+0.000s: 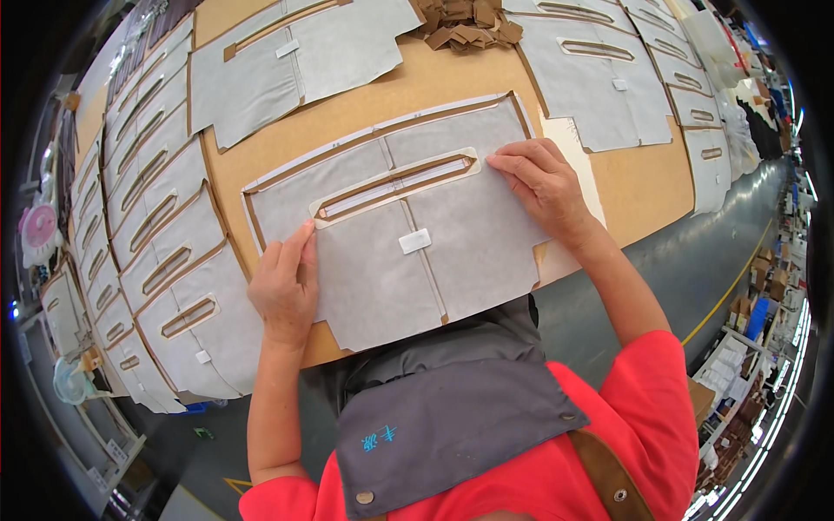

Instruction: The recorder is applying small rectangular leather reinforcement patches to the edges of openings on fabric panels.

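Observation:
A grey panel (365,282) with brown edging along its top lies before me on the board. It has a long pale-framed slot (395,187), a centre seam and a small white tab (414,240). My left hand (285,282) pinches at the slot's left end, thumb and forefinger close together on the panel. My right hand (547,195) is at the slot's right end, its fingers curled and closed on the panel there. Whether either grips the frame or the fabric beneath is unclear.
Similar slotted panels lie in rows at the left (156,217) and right (599,91), with another (339,65) behind. A pile of brown squares (469,22) sits at the back of the tan worktable (434,78). Shelving with boxes (725,382) stands beyond the floor aisle on the right.

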{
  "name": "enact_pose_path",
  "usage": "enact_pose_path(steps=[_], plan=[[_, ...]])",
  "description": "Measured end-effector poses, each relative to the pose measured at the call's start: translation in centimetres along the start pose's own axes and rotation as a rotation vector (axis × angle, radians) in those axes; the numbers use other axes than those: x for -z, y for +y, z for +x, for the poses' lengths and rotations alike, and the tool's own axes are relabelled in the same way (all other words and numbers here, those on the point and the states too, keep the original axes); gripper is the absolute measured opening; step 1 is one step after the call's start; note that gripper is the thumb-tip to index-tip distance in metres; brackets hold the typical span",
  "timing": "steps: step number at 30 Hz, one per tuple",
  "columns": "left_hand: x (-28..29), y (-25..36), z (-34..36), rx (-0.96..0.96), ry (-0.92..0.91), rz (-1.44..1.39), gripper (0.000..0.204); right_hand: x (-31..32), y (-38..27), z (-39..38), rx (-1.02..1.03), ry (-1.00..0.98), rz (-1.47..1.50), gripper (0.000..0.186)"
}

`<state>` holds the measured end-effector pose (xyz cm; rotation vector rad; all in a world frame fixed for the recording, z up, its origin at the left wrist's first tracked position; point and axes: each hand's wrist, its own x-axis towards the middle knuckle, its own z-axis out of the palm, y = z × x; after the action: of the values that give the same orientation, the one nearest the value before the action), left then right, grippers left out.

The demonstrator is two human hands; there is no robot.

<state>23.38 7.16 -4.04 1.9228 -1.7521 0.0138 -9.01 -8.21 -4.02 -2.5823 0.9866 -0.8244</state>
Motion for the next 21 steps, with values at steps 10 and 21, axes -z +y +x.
enact_pose_path(steps=[10, 21], plan=[[-0.2, -0.3, 0.1, 0.106, 0.03, -0.193, 0.016, 0.1, -0.5, 0.0, -0.015, -0.013, 0.008, 0.028], [2.0, 0.5, 0.3, 0.735, -0.162, -1.329, 0.032, 0.9, -2.6, 0.1, -0.118, 0.092, 0.144, 0.018]])
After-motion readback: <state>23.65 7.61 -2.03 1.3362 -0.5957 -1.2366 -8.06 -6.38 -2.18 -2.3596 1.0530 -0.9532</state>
